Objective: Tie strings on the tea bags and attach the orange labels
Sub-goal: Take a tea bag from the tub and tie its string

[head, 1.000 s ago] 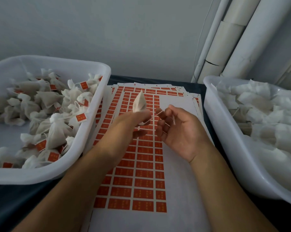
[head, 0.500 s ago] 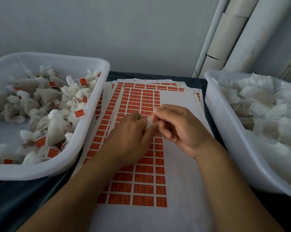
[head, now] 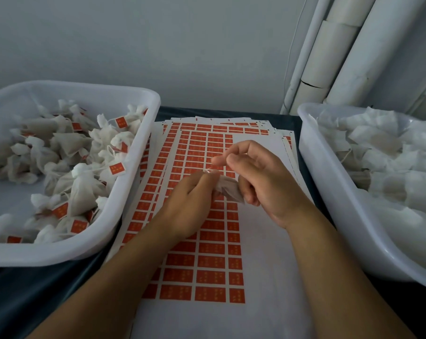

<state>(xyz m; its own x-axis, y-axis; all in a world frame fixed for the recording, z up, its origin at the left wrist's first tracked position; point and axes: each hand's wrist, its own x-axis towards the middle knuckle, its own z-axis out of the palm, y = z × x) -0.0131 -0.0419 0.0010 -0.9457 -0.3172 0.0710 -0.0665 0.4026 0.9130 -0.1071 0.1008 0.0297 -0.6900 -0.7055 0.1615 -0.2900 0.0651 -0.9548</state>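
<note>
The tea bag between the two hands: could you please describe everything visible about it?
The tea bag is a small pouch of thin, off-white, crumpled mesh, held above the sheets of orange labels. The left hand pinches its gathered top, where a bit of white string sticks out; the right hand curls around its body. Most of it is hidden by fingers.

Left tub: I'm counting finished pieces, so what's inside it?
The left tub holds tied tea bags with strings and orange labels. Bags beneath the pile are hidden, so no exact count.
</note>
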